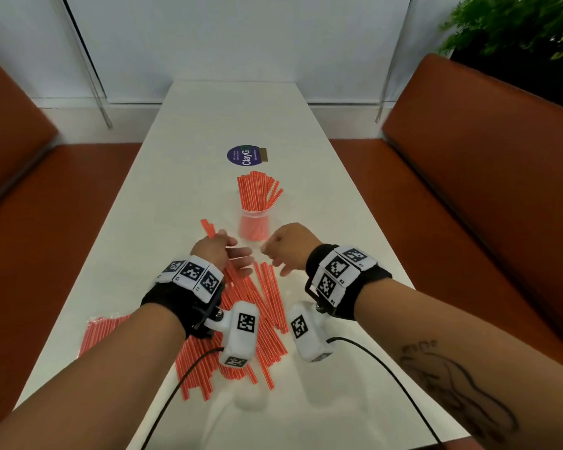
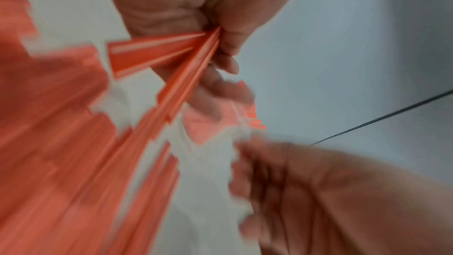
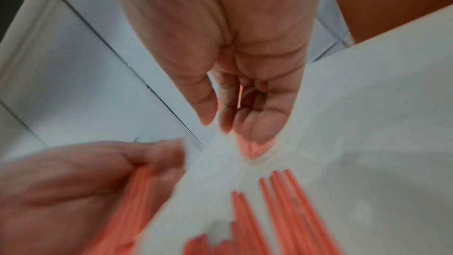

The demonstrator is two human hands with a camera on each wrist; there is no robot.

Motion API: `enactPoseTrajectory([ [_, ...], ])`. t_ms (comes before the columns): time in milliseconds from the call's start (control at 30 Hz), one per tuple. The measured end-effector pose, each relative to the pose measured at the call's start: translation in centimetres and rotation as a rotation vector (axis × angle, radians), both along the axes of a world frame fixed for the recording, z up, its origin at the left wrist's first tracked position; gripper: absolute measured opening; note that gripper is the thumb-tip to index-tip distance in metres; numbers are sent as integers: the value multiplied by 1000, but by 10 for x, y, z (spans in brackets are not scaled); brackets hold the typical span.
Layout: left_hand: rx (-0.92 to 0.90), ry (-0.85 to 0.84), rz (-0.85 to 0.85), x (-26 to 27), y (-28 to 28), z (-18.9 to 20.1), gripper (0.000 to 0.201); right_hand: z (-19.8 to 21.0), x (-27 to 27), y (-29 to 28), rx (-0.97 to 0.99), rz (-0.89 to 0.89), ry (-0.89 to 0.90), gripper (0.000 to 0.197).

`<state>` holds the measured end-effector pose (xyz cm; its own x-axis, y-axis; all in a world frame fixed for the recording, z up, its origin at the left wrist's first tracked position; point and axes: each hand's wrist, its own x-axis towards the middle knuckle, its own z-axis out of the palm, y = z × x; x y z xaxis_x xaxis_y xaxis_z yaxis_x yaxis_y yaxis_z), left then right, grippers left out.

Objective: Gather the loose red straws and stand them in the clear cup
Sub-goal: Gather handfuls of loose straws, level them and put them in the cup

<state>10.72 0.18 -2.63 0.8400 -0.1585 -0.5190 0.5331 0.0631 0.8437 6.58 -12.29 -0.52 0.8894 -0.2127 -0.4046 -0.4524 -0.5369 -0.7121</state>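
A clear cup (image 1: 254, 226) stands mid-table with many red straws (image 1: 259, 191) upright in it. A heap of loose red straws (image 1: 257, 316) lies on the white table (image 1: 208, 125) under my wrists. My left hand (image 1: 223, 253) grips a small bunch of straws (image 1: 207, 228), whose ends stick out past the knuckles; in the left wrist view the bunch (image 2: 176, 69) fans out of the curled fingers. My right hand (image 1: 285, 248) hovers just right of it, near the cup, fingers loosely bent and empty (image 3: 235, 104).
A sealed pack of red straws (image 1: 103, 332) lies at the table's left edge. A round purple sticker (image 1: 246, 154) sits beyond the cup. Orange benches (image 1: 468, 177) flank the table on both sides. Black cables (image 1: 387, 365) trail from the wrist cameras.
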Motion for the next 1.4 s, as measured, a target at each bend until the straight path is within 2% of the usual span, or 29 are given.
enactPoseTrajectory([
  [33, 26, -16, 13, 4, 7, -2, 37, -3, 1, -2, -45, -10, 48, 28],
  [100, 95, -25, -19, 9, 22, -3, 38, -10, -1, -3, -210, 79, 151, 34],
  [200, 116, -23, -99, 11, 37, -4, 36, -21, -6, 6, -487, 300, 251, 36],
  [300, 134, -43, -169, 7, 45, -2, 35, -29, -1, 20, -680, 439, 307, 32],
  [400, 149, -55, -202, 4, 50, -2, 34, -39, 9, 31, -725, 530, 389, 17],
  [467, 149, -49, -219, 2, 52, -4, 33, -51, 13, 35, -754, 568, 423, 24],
  [500, 154, -47, -215, 1, 52, -5, 33, -55, 14, 37, -776, 582, 425, 17],
  [533, 152, -47, -214, 1, 52, -6, 33, -57, 14, 37, -797, 589, 421, 18],
  [600, 156, -44, -220, 0, 52, -7, 32, -56, 12, 38, -822, 619, 384, 36],
  [667, 158, -42, -221, 1, 50, -7, 32, -52, 9, 36, -841, 612, 383, 35],
  [733, 153, -42, -223, 2, 48, -7, 31, -43, 7, 32, -814, 569, 385, 24],
  [900, 151, -16, -235, 3, 37, -10, 30, -20, 1, 8, -645, 473, 313, 33],
  [967, 167, -22, -240, 1, 29, -10, 26, -12, 3, -1, -388, 304, 221, 20],
  [1033, 166, -55, -242, -3, 19, -9, 26, -3, 3, -3, -140, 155, 97, 23],
  [1133, 139, -110, -262, -8, 6, -6, 45, 17, 0, 5, 141, 130, 3, 25],
  [1233, 74, -128, -325, -10, -3, -5, 60, 26, -3, 13, 124, 189, -47, 23],
  [1300, 64, -146, -338, -11, -6, -5, 59, 27, -5, 18, 22, 226, -60, 23],
  [1400, 82, -149, -255, -12, -10, -7, 51, 27, -7, 20, -17, 183, -49, 12],
])
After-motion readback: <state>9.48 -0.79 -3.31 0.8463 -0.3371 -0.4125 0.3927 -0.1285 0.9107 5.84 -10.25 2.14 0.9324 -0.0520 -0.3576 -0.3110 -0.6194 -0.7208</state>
